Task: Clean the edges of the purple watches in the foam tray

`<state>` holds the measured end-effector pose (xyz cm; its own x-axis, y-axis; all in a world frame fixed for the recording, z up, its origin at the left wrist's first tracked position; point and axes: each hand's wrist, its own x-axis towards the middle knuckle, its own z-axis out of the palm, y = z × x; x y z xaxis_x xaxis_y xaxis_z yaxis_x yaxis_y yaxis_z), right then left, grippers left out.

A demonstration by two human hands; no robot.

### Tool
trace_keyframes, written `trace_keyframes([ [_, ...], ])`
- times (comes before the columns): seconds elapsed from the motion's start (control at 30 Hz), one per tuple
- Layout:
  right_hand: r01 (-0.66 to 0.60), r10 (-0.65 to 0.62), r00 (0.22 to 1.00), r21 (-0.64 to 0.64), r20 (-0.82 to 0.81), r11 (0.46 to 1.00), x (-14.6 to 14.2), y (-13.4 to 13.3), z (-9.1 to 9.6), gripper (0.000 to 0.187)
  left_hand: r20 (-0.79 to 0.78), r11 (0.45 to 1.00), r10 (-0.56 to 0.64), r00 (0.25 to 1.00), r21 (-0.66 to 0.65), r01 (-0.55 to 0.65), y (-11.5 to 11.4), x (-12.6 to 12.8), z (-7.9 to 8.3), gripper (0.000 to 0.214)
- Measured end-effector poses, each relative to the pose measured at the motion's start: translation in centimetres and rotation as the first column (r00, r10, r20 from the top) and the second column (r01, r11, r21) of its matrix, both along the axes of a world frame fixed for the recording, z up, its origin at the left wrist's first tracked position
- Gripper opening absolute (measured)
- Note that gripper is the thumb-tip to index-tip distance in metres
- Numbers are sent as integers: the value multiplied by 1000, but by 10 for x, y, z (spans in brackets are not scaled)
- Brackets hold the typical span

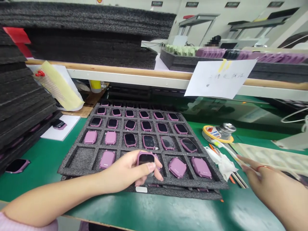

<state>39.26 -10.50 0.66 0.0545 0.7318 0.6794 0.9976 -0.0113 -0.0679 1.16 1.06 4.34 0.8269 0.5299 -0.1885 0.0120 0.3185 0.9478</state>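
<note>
Pink watch [146, 158] pinched firmly in the left hand [125, 171], between thumb and fingers, glass side up, just above the lowest row of the gray foam tray [64, 170]. Right hand [258, 179] in a narrow pinch on a thin pale stick [231, 152], its far end angled toward the tape roll [218, 137], over a white cloth [222, 165] and some orange tools [214, 149]. Rows of other watches [176, 167] in the foam slots, some glass up, some back up, with 1 empty slot [83, 158] at the left. Risks: a slip from the pinch, with the watch dropping onto neighboring glass and scratching it; the stick tip dragging across a screen; a wrist bump shifting the tray, stacked on a 2nd tray [173, 192] near the edge of the green tabletop [168, 213].
</note>
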Motion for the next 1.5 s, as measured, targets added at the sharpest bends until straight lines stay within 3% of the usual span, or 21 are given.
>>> trace_keyframes([
  [0.13,47,-41,991,-39,127,998,-49,15,18,25,149,978,59,987,-205,-28,3,2,-1,66],
  [0.2,-165,162,985,-50,-58,985,-92,23,32,24,176,962,94,980,-268,-44,3,2,-1,65],
  [0.27,-459,452,883,-31,-125,888,-134,30,44,24,185,953,132,974,-294,-73,2,2,0,58],
  [0.33,-638,625,767,-69,-144,767,-167,39,53,27,183,941,177,967,-320,-112,1,2,0,52],
  [0.47,-772,737,634,-135,-235,621,-199,58,62,7,185,904,260,948,-392,-171,0,3,0,47],
  [0.53,-816,754,561,-73,-342,574,-202,67,66,5,187,892,282,941,-413,-186,0,3,0,48],
  [0.6,-805,735,481,91,-478,587,-201,73,68,9,187,888,285,940,-421,-185,1,3,0,48],
  [0.73,-620,644,368,339,-671,707,-197,77,65,15,183,902,244,952,-405,-153,3,4,2,52],
  [0.8,-562,632,394,370,-667,740,-194,78,61,18,180,911,226,957,-387,-142,4,4,3,54],
  [0.87,-534,642,474,384,-603,754,-189,78,57,22,176,916,217,960,-378,-137,4,4,4,56],
  [1.0,-652,707,621,278,-337,706,-179,73,58,29,176,910,227,958,-389,-144,3,4,4,57],
  [1.1,-785,789,582,114,-196,608,-177,66,60,37,164,896,256,953,-410,-170,2,4,3,52],
  [1.2,-841,815,518,20,-258,541,-179,59,56,35,147,891,270,951,-412,-190,2,3,3,51],
  [1.3,-840,805,518,3,-289,542,-183,58,50,38,140,887,286,948,-413,-207,2,4,4,56],
  [1.4,-832,819,542,15,-188,554,-188,62,48,27,151,885,298,942,-413,-214,1,5,2,60],
  [1.5,-790,789,605,44,-110,612,-196,67,49,29,180,912,284,942,-355,-207,1,5,-2,58],
])
